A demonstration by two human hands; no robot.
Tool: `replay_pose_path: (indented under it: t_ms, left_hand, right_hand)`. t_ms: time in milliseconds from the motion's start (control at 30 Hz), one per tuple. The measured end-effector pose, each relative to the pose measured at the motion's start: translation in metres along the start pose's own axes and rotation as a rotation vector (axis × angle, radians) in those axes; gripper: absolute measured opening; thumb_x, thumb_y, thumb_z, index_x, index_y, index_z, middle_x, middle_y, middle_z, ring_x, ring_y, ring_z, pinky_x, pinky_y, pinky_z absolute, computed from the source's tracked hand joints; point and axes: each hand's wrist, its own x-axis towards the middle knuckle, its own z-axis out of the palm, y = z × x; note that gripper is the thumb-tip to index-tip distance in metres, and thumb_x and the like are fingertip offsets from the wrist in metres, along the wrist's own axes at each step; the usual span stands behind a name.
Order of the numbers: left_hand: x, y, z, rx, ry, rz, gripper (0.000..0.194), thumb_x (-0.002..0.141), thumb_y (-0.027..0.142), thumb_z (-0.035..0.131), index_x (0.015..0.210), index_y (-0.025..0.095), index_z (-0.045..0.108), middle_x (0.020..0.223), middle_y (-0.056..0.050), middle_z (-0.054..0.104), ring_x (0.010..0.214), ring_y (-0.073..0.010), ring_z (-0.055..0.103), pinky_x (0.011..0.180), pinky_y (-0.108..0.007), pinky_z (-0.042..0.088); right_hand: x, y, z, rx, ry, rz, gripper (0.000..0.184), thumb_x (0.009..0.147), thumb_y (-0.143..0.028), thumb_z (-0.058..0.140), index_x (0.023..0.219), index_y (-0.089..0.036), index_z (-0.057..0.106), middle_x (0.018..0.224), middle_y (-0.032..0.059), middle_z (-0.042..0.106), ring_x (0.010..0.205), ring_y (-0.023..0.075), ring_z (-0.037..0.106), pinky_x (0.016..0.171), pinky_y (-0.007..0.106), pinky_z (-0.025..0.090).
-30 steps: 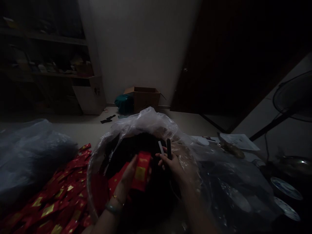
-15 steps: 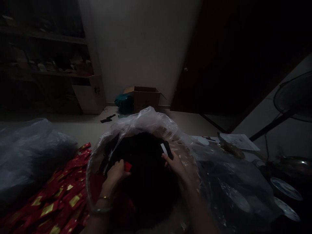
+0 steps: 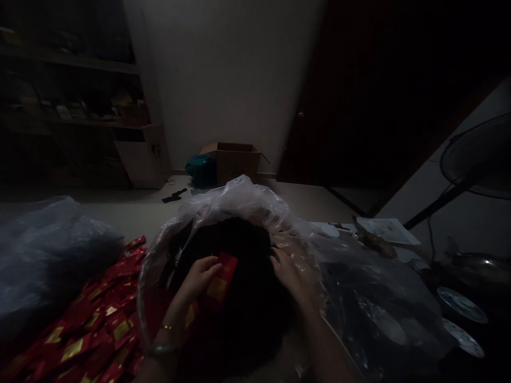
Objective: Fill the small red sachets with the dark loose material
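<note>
My left hand (image 3: 203, 274) is closed on a red packet (image 3: 224, 271) with a gold label, held above dark, loose-looking material (image 3: 243, 239). That material fills a round container lined with a clear plastic bag (image 3: 243, 186). My right hand (image 3: 285, 266) is at the right side of the dark material, fingers bent and somewhat apart, with nothing visible in them. Its fingertips are dim against the black. More red (image 3: 159, 303) shows inside the bag by my left wrist.
Many red packets with gold labels (image 3: 99, 324) lie heaped at the left, beside a large plastic bag (image 3: 56, 255). Clear plastic (image 3: 379, 287) and patterned dishes (image 3: 463, 306) are at the right. A fan (image 3: 479, 154), a cardboard box (image 3: 238, 162) and a teal bundle (image 3: 202, 170) stand farther off.
The red packet in my left hand has come up and right, showing much more of itself. The dark item with a white strip is gone from my right hand.
</note>
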Motion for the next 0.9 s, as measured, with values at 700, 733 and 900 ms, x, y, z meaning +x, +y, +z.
replay_pose_path:
  t_ms: [700, 733, 900]
  left_hand:
    - [0.007, -0.027, 0.035, -0.019, 0.060, 0.107, 0.020, 0.070, 0.038, 0.057, 0.070, 0.019, 0.053, 0.057, 0.005, 0.053, 0.055, -0.0121, 0.049, 0.054, -0.022, 0.036]
    - [0.007, -0.026, 0.035, 0.003, 0.036, 0.126, 0.019, 0.070, 0.037, 0.057, 0.069, 0.019, 0.053, 0.058, 0.004, 0.054, 0.057, -0.0125, 0.051, 0.055, -0.022, 0.037]
    - [0.000, -0.015, 0.037, -0.059, -0.110, 0.078, 0.021, 0.073, 0.039, 0.054, 0.076, 0.019, 0.057, 0.071, 0.001, 0.062, 0.069, -0.0158, 0.056, 0.065, -0.027, 0.044]
  right_hand:
    - [-0.030, -0.069, 0.045, -0.119, 0.193, -0.484, 0.018, 0.084, -0.016, 0.055, 0.096, -0.017, 0.067, 0.091, 0.0103, 0.062, 0.086, 0.0225, 0.053, 0.075, 0.036, 0.048]
    - [-0.030, -0.070, 0.043, -0.109, 0.170, -0.448, 0.011, 0.082, -0.017, 0.058, 0.089, -0.018, 0.067, 0.084, 0.0084, 0.062, 0.082, 0.0218, 0.053, 0.072, 0.035, 0.048]
    - [-0.029, -0.075, 0.026, -0.008, -0.040, -0.337, 0.009, 0.078, -0.014, 0.061, 0.070, -0.018, 0.061, 0.072, 0.0027, 0.060, 0.074, 0.0180, 0.055, 0.067, 0.029, 0.043]
